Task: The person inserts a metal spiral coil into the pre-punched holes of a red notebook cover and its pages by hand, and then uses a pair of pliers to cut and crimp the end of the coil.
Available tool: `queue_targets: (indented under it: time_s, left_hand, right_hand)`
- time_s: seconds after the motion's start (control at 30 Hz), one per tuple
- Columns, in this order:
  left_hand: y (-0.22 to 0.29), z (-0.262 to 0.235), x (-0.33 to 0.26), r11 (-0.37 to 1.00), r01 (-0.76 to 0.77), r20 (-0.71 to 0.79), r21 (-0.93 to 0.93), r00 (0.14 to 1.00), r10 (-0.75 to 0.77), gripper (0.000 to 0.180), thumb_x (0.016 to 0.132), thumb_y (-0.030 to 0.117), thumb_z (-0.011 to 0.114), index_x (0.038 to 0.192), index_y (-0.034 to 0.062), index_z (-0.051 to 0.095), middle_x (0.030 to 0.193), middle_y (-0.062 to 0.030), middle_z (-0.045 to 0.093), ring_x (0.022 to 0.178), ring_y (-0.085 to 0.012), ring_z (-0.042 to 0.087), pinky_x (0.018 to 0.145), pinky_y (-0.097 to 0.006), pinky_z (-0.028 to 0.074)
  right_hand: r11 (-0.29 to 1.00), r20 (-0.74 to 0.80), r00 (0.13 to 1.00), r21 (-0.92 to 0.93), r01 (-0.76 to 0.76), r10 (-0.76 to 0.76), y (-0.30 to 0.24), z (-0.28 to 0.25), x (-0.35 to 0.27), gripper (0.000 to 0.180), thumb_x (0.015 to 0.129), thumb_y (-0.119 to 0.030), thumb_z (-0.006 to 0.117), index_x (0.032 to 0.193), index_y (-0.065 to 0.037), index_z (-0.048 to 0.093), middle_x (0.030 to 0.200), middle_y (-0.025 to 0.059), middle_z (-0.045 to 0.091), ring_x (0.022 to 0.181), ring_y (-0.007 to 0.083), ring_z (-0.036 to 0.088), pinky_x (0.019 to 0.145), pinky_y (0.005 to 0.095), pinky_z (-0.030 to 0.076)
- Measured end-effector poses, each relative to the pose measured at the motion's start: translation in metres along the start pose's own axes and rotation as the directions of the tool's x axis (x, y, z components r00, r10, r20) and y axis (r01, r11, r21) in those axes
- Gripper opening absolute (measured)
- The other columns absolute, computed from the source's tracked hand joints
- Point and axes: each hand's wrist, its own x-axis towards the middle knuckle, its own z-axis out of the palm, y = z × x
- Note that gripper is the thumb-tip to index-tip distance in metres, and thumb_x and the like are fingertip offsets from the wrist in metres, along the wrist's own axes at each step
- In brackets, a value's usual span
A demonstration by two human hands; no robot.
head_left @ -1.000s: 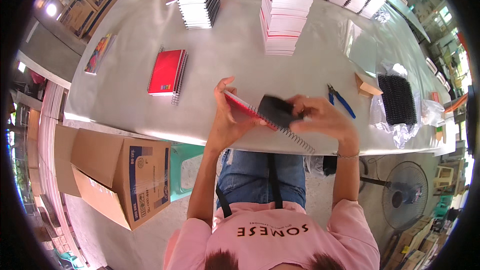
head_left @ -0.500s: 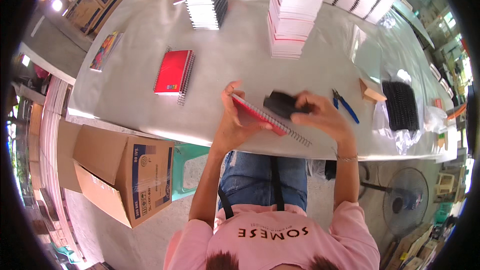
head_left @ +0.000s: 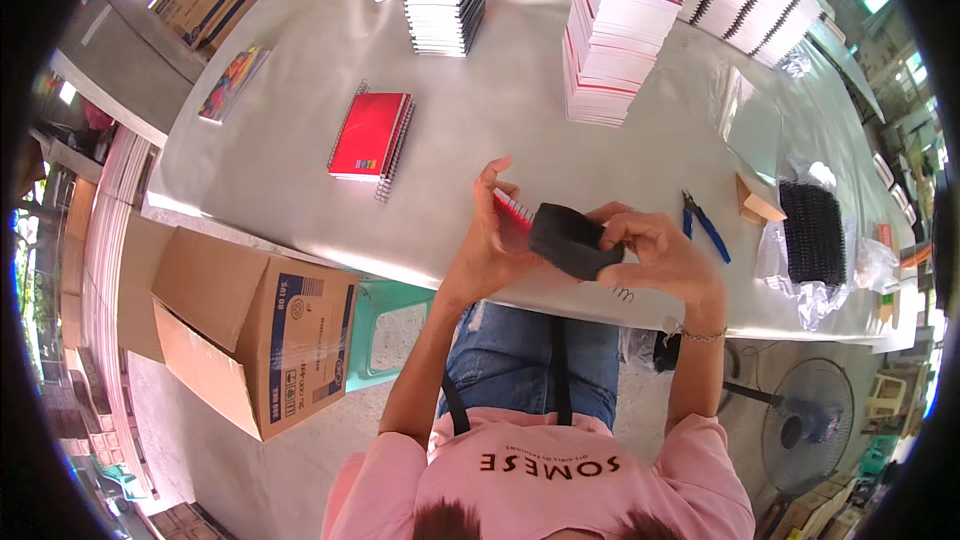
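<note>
A red notebook (head_left: 512,218) is gripped at its side by my left hand (head_left: 480,255), above the table's near edge. My right hand (head_left: 660,252) is closed around a soft-looking black block (head_left: 568,240), whose exact kind I cannot make out. This block is against or just over the notebook's wire-bound edge and hides much of it. A loose end of the wire coil (head_left: 622,293) sticks out below the block. Blue-handled cutting pliers (head_left: 710,230) lie to the right of my right hand. Farther left rest red spiral notebooks (head_left: 372,135) with wire ends poking out.
Tall stacks of spiral-bound books (head_left: 435,0) and red-covered pads (head_left: 620,40) stand at the back. Black binding coils (head_left: 812,235) lie on plastic at right, beside a folded cardboard piece (head_left: 760,200). An open carton (head_left: 255,340) stands at lower left, a fan (head_left: 805,420) at lower right.
The black block has moved down onto or over the notebook's coil edge and covers more of it. The view has shifted slightly, and both hands keep their holds.
</note>
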Motion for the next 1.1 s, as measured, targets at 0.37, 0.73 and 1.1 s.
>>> queue_targets:
  time_s: [0.37, 0.73, 1.1]
  left_hand:
    - [0.003, 0.027, -0.004, 0.978, -0.106, -0.201, 0.179, 0.969, 0.142, 0.085, 0.077, 0.013, 0.084, 0.143, 0.0085, 0.030, 0.118, -0.0067, 0.042, 0.108, -0.0189, 0.047, 0.100, -0.033, 0.039]
    - [-0.001, 0.027, -0.010, 0.989, 0.012, -0.206, -0.145, 0.978, -0.042, 0.029, 0.100, 0.017, 0.059, 0.123, 0.0013, 0.048, 0.116, -0.0081, 0.050, 0.105, -0.0153, 0.047, 0.092, -0.026, 0.039]
    - [0.007, 0.020, -0.013, 0.997, 0.013, -0.235, -0.079, 0.971, -0.032, 0.020, 0.093, 0.011, 0.068, 0.108, -0.0009, 0.062, 0.094, -0.0055, 0.062, 0.090, -0.0114, 0.057, 0.082, -0.025, 0.047]
  right_hand:
    - [0.657, -0.596, 0.695, -0.716, -0.236, -0.401, 0.047, -0.021, 0.006, 0.046, 0.084, -0.023, 0.075, 0.124, -0.010, 0.057, 0.135, 0.0157, 0.055, 0.124, 0.0350, 0.051, 0.103, 0.0453, 0.038]
    - [0.398, -0.841, 0.489, -0.541, -0.741, -0.232, 0.075, -0.025, -0.074, 0.056, 0.091, -0.026, 0.065, 0.142, -0.013, 0.045, 0.137, 0.0193, 0.047, 0.129, 0.0368, 0.042, 0.110, 0.0519, 0.029]
    - [0.770, -0.623, 0.652, -0.631, -0.091, -0.433, 0.024, 0.087, -0.038, 0.058, 0.074, -0.007, 0.077, 0.129, -0.007, 0.059, 0.119, 0.0137, 0.055, 0.109, 0.0293, 0.054, 0.095, 0.0400, 0.044]
